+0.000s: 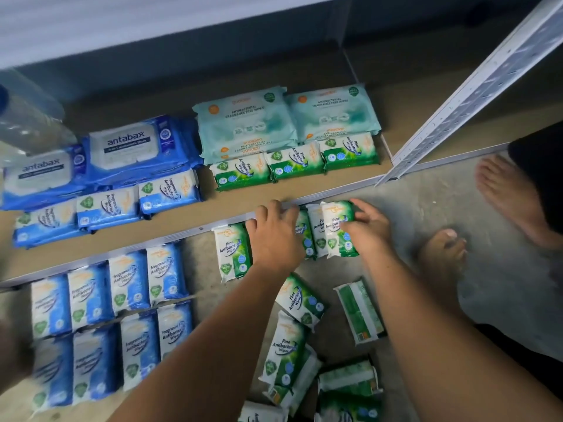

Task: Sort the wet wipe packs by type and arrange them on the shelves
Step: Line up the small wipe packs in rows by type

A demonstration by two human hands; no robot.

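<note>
Dim, bluish light. Motion blur smears the blue packs (54,370) at eight o'clock; the shelf edge (122,248) bows.

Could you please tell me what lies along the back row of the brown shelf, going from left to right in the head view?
Blue-and-white antabax wipe pack → taller blue-and-white antabax stack → pale teal fragrance-free wipe stack → second pale teal stack.

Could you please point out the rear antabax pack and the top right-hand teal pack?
rear antabax pack (129,146): head view, on its white lid.
top right-hand teal pack (333,114): head view, middle of its printed face.
</note>
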